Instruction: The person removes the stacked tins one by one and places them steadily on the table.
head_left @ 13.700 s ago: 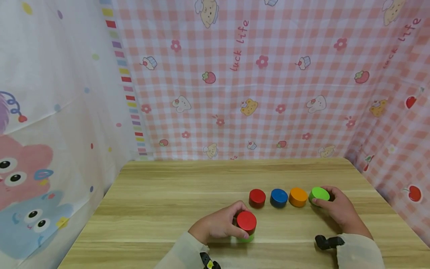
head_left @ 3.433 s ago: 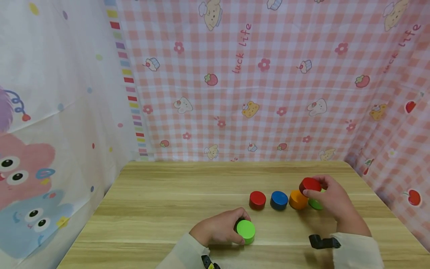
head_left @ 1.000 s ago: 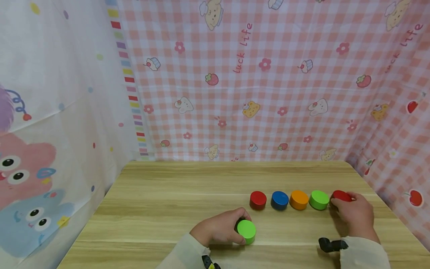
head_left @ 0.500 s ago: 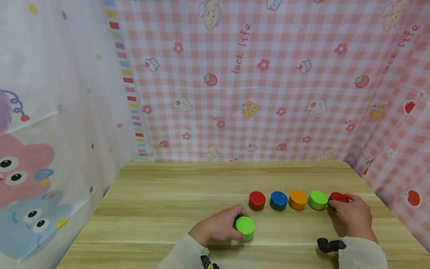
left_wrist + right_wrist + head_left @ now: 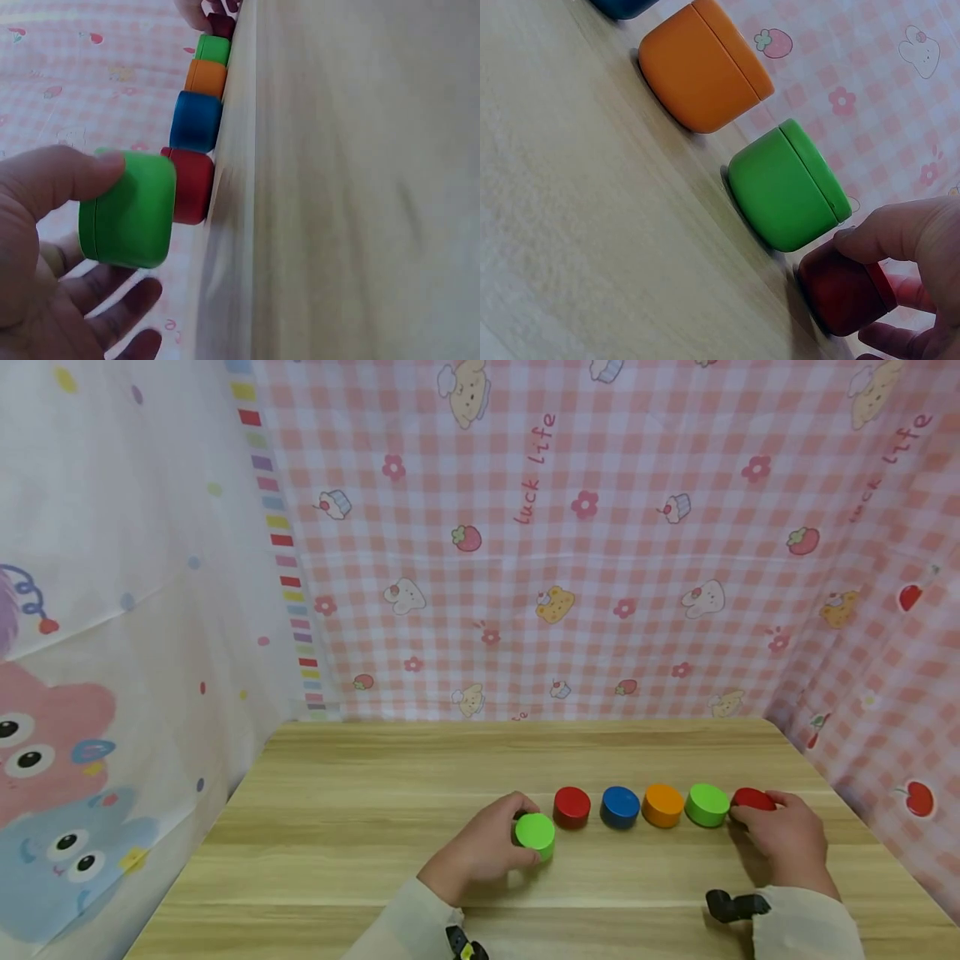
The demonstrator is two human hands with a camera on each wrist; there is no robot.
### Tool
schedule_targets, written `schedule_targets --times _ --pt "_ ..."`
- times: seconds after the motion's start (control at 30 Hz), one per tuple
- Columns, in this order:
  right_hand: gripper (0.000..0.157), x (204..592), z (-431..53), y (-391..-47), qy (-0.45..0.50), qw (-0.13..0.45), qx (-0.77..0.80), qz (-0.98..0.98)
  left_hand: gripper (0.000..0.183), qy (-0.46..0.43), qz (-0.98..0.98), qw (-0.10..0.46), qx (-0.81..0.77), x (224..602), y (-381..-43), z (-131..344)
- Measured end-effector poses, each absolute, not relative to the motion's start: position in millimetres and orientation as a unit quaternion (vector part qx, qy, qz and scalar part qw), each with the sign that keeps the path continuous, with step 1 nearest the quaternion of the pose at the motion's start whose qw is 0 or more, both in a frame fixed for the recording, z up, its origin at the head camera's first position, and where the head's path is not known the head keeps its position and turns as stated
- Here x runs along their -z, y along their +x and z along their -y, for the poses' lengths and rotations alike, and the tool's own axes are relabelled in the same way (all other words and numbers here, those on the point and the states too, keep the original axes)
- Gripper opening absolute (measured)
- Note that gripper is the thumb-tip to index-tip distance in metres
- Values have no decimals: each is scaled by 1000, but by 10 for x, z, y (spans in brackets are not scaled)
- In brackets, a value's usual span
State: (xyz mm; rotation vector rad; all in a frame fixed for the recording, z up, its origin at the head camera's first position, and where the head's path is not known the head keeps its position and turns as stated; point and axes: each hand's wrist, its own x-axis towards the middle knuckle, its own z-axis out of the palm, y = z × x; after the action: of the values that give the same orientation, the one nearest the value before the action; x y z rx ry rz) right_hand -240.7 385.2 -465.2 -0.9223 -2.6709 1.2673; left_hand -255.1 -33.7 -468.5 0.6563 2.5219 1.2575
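My left hand (image 5: 491, 839) pinches a green lidded tin (image 5: 127, 210) between thumb and fingers, held up off the wood, just left of a row of tins. Nearest to it stands a red tin (image 5: 572, 807) at the row's left end. Blue (image 5: 620, 807), orange (image 5: 663, 805) and green (image 5: 707, 805) tins follow, upright and spaced slightly apart. At the right end my right hand (image 5: 787, 835) grips a dark red tin (image 5: 844, 289) by its side, its base at the table. A lid seam shows on the tins in the right wrist view.
The wooden table (image 5: 360, 793) stretches left of and behind the row. A pink checked cloth (image 5: 502, 568) hangs along the back and right, a white printed cloth (image 5: 165, 635) at the left. Black wrist mounts (image 5: 738, 906) sit on both sleeves.
Earlier a red tin sat on the green one in my left hand; my right hand carried it to the row's right end. My left hand has just lifted the green tin forward, toward the row.
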Motion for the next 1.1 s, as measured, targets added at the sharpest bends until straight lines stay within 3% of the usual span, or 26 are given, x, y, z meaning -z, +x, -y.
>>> schedule_targets --times 0.27,0.4,1.1 --pt "86 4650 -3853 -2403 -297 23 -400 867 57 166 -907 36 -386 4693 -2602 316" --pt "85 4637 -3847 -2401 -297 25 -397 868 59 132 -919 19 -372 4703 -2629 297" --pt "85 4644 -3845 -2405 -300 26 -404 864 58 91 -934 23 -345 4712 -2721 259"
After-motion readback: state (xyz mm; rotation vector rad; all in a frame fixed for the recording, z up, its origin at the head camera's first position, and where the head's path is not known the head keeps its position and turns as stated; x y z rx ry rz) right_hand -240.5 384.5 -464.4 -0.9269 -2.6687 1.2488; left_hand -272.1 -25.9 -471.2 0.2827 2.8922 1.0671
